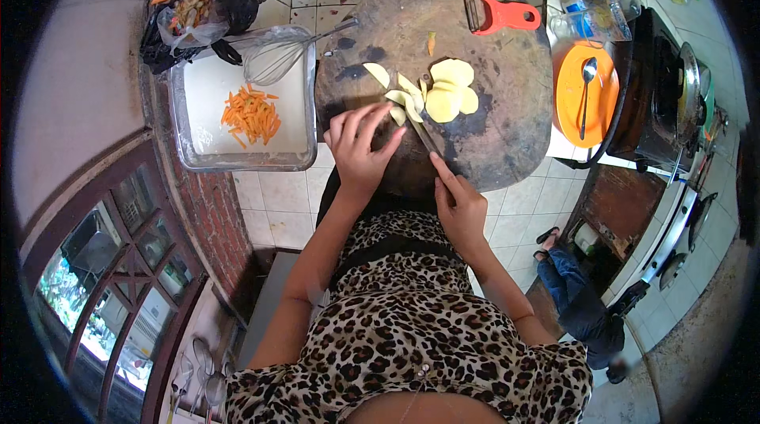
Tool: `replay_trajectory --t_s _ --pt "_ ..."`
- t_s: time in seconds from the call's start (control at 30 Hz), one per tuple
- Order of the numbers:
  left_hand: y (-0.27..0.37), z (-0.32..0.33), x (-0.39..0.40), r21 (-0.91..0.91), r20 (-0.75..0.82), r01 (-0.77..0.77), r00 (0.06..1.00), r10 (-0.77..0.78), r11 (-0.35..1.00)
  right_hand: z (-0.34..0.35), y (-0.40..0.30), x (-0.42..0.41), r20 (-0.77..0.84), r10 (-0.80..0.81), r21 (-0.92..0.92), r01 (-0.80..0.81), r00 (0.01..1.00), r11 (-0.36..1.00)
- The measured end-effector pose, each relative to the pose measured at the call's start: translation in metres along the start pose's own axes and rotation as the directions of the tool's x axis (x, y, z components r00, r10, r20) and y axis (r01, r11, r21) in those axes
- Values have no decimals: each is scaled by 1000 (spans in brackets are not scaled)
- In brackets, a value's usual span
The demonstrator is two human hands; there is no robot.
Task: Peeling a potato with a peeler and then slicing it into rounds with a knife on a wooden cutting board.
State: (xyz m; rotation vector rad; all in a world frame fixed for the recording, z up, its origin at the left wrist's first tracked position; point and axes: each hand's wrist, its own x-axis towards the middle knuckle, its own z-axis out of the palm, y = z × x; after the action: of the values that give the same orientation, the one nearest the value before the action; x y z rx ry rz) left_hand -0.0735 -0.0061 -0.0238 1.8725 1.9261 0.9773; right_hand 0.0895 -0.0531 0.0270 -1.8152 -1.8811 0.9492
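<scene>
My right hand (460,204) grips a kitchen knife (425,139), its forefinger stretched along the top of the blade. The blade tip reaches into cut pale yellow pieces (409,93), which look like potato. My left hand (359,142) is spread beside them, its fingers apart. One small piece (398,116) lies between its thumb and forefinger, and the forefinger tip seems to touch the pieces. Several round slices (445,100) overlap just right of the blade. A half-round piece (377,74) lies apart at the upper left. All rest on a thick round wooden chopping board (504,127).
Left of the board, a tray (309,127) holds white batter, carrot strips (252,118) and a wire whisk (276,60). A red peeler (504,15) lies on the board's far side. An orange plate (570,79) with a spoon (586,88) stands right. Another person (585,311) is at lower right.
</scene>
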Motion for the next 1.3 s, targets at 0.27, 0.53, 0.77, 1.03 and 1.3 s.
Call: replay_trajectory --t_s 0.27,0.53,0.77,1.03,1.3 --pt "9 -19 26 -150 246 68 969 -29 986 -2 1 -9 -11 -139 -229 133 990 964" --pt "0 -30 33 -261 213 217 963 -163 941 2 4 -18 40 -117 -138 121 992 983" --pt "-2 -34 23 -337 330 491 861 -387 804 13 10 -7 38 -60 140 54 997 989" --pt "-14 -31 20 -253 467 319 867 -173 913 7 4 -7 -11 -7 195 9 1000 981" --pt "-1 -21 9 -9 181 75 981 -72 997 11 -7 -16 96 115 201 -133 989 970"
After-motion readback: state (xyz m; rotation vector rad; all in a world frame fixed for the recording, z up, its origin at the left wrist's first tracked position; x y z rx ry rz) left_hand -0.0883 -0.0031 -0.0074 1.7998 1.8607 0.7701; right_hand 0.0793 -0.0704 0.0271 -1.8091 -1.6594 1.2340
